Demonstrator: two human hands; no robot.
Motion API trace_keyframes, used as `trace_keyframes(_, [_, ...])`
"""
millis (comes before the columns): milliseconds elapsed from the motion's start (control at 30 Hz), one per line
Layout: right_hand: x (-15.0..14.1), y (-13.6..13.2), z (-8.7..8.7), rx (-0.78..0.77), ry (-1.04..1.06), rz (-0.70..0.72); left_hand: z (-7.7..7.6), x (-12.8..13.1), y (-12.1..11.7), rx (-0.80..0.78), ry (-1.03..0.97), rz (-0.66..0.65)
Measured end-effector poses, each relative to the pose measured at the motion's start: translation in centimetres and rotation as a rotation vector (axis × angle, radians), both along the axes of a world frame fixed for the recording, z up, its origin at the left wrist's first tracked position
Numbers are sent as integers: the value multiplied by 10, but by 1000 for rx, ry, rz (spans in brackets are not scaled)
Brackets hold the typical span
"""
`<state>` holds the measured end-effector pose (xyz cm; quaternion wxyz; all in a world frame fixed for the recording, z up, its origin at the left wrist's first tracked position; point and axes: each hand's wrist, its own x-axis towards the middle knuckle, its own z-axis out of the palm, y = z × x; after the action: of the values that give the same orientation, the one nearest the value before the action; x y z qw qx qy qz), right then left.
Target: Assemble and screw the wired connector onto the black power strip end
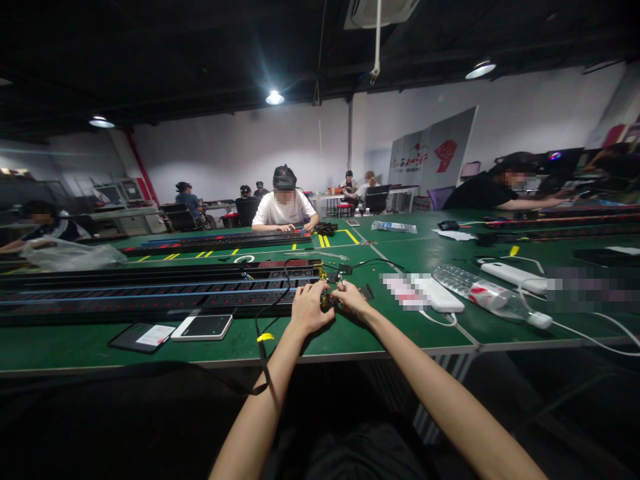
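Note:
A long black power strip (200,297) with rows of sockets, small red marks and a blue line lies across the table in front of me. At its right end my left hand (311,308) curls its fingers around a small wired part, mostly hidden by the hand. Close beside it, my right hand (354,299) pinches something small, with a bit of metal showing above the fingers; its kind cannot be made out. Yellow and dark pieces stick out around the fingertips. A black cable (260,327) with a yellow tag hangs over my left forearm.
Left of my hands lie a phone-like white device (203,327) and a dark flat case (141,337). To the right are white power banks (437,293) with cables and a plastic bottle (487,291) on its side. Across the green table a co-worker (284,207) handles another strip.

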<state>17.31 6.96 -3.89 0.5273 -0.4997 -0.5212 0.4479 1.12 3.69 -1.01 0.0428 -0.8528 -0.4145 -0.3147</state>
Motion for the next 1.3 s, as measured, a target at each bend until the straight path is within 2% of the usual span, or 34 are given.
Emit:
trace_keyframes(167, [-1,3,-1,24,-19,-30,-1,0,0,15,0,0])
trace_keyframes(533, [-1,1,0,17,-6,40,1,0,-1,14,4,0])
trace_keyframes(733, [-2,5,-2,8,-20,-60,0,-1,0,2,7,0])
trace_keyframes(1300, [-2,3,-2,17,-27,-23,2,1,-2,12,-2,6])
